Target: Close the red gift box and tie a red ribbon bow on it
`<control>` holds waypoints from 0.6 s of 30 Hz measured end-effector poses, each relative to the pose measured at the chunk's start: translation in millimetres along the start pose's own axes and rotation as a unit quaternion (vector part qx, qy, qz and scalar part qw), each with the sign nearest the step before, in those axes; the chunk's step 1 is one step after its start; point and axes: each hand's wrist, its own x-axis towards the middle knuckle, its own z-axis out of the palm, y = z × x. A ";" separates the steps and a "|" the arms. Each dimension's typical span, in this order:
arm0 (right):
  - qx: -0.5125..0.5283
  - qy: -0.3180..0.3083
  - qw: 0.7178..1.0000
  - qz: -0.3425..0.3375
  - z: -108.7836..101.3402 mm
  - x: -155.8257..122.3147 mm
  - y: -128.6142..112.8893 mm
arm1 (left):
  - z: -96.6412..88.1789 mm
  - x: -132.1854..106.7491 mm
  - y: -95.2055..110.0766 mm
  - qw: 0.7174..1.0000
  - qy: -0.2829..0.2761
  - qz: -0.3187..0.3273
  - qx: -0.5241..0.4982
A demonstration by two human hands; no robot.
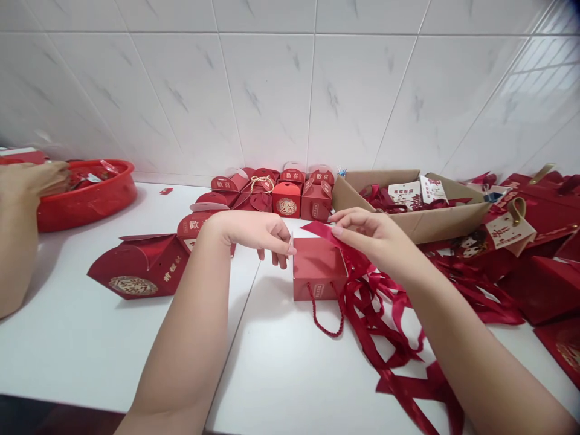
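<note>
L hand w/ fingers pinching thin white piece beside red box, R hand w/ fingers pinching red ribbon, box on white tabletop

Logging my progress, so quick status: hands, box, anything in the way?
Right hand pinching red ribbon. Left hand at left edge of red box, hold unclear. Box on table, rope handle nearside. Loose ribbons beside it, might snag.

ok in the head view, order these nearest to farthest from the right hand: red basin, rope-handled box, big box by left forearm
1. Rope-handled box: just left of right hand
2. Big box: left, past left forearm
3. Red basin: far left
</note>
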 end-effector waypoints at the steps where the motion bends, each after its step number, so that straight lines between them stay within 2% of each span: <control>1: -0.011 -0.004 1.000 0.009 2.9 2.1 3.1 | -1.2 1.2 -3.2 1.000 -0.006 0.009 -0.007; 10: -0.012 -0.055 0.997 0.046 13.0 6.0 10.0 | -4.2 7.2 -11.4 0.998 -0.019 0.050 -0.027; 18: -0.031 -0.059 0.996 0.059 14.7 5.7 8.8 | -4.8 8.6 -13.4 0.998 -0.021 0.055 -0.015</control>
